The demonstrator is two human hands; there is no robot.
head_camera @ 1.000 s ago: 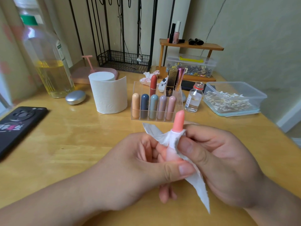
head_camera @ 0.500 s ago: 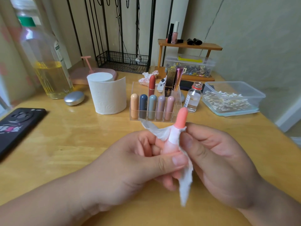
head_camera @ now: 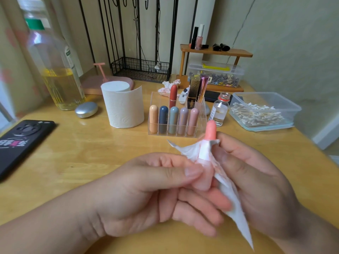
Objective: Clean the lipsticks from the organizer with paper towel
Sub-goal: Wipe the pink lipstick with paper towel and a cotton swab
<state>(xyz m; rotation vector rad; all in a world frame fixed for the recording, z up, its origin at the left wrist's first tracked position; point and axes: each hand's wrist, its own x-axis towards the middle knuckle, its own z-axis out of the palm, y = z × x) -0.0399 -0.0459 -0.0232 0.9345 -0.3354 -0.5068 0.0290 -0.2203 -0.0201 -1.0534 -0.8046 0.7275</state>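
**A:** Where is the lipstick at this point?

**B:** The coral lipstick is upright in the air between both hands, above the bench and just in front of the clear organizer. Only its rounded top is bare. The middle is wrapped in the paper towel.

**A:** Which hand has what?

**B:** The left hand pinches the lower barrel between thumb and fingers. The right hand is curled round the towel and presses it onto the tube just below the tip. The towel's loose tail hangs down past the palm.

**A:** So how is the wipe done well?

**B:** I'd keep the left pinch firm and low so the tube can't slip, and let the right hand do the work. Twist the towel round the barrel and draw it up over the top, so the whole case gets rubbed. The part under the left fingers will need a change of grip, or it goes unwiped.

**A:** Anything to watch?

**B:** The towel seems faintly pink near the wrap, so a clean fold would likely serve better. I cannot tell how tight the cap sits, so pull gently.

**A:** And afterwards?

**B:** Five pastel lipsticks stand in the organizer's front row, which seems to have a free slot at its right end. The roll stands just left of the organizer if a fresh sheet is wanted.
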